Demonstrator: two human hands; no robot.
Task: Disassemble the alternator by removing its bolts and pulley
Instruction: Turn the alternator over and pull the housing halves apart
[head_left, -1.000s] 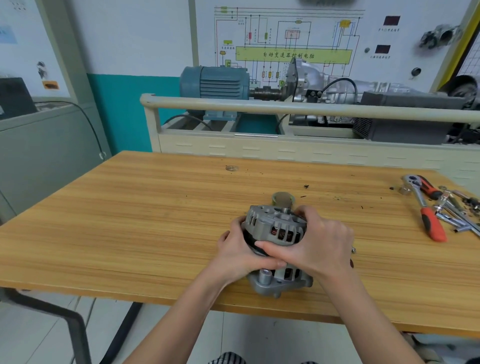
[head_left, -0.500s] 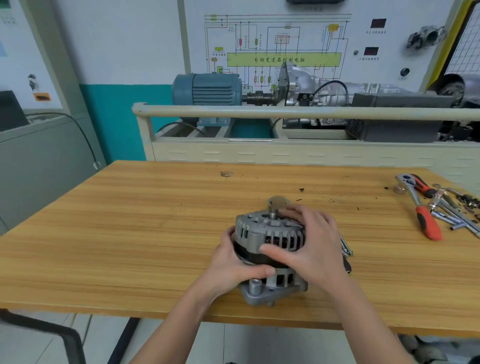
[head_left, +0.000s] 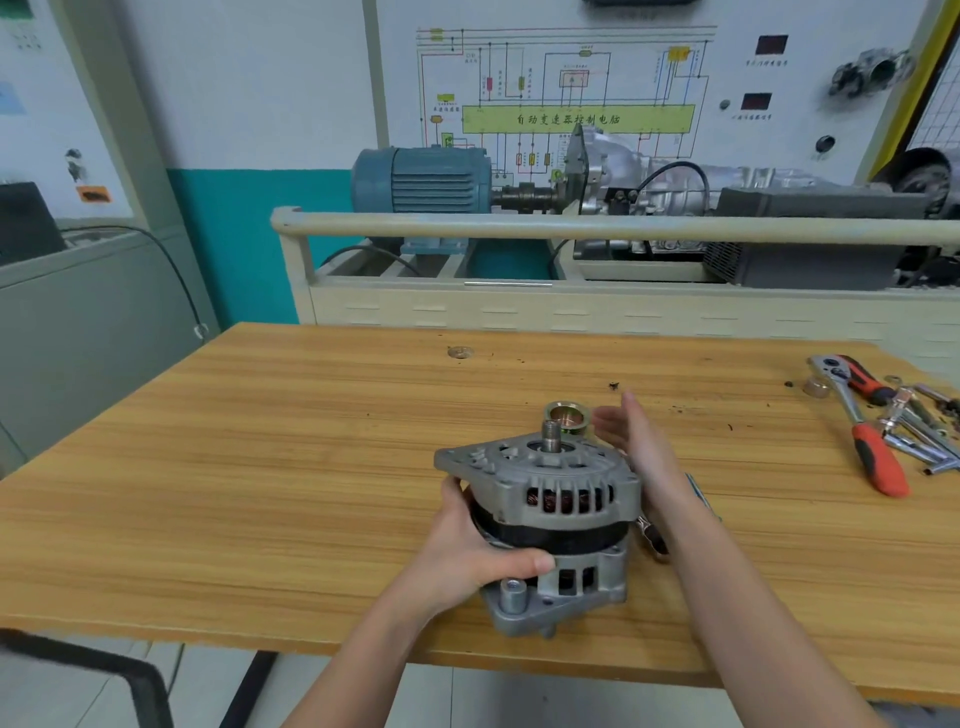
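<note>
One grey cast-metal alternator (head_left: 550, 525) with a black middle band stands on the wooden table (head_left: 260, 493), near its front edge, with the bare threaded shaft (head_left: 551, 435) pointing up. Just behind it lies a brass-coloured round pulley (head_left: 567, 415) on the table. The left hand (head_left: 475, 551) holds the alternator at its left side, with the thumb curled over the lower housing. The right hand (head_left: 641, 452) is flat and with straight fingers, just beside the right side of the housing (I cannot tell if it touches). A few long silver bolts (head_left: 698, 493) lie behind the right wrist. Far right are a red-handled ratchet wrench (head_left: 865, 436) and loose silver sockets (head_left: 919, 431).
</note>
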